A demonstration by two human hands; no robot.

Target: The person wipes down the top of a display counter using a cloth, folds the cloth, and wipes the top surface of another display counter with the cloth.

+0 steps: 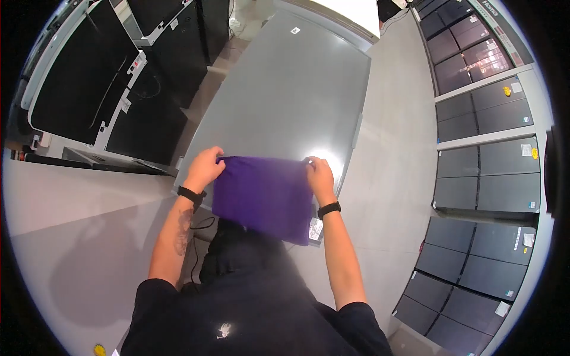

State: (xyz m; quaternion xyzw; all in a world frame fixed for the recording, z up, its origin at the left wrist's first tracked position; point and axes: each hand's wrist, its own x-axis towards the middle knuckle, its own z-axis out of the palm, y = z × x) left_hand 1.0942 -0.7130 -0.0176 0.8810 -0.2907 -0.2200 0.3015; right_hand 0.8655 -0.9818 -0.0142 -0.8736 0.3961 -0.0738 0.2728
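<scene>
A purple cloth (261, 196) hangs stretched between my two hands, over the near end of a large grey metal panel or appliance (291, 89). My left hand (206, 168) pinches the cloth's upper left corner. At its upper right corner, my right hand (320, 180) is closed on the fabric. The cloth's lower edge falls in front of my dark clothing and covers part of the grey surface's near edge. A small white label (295, 30) sits near the far end of the surface.
Black panels in pale frames (83, 71) stand at the left, beside a white wall (77, 219). Dark refrigerators (487, 178) line the right side along the light floor (392, 148). A white appliance (356, 12) is beyond the grey surface. A black cable (195, 255) lies near my legs.
</scene>
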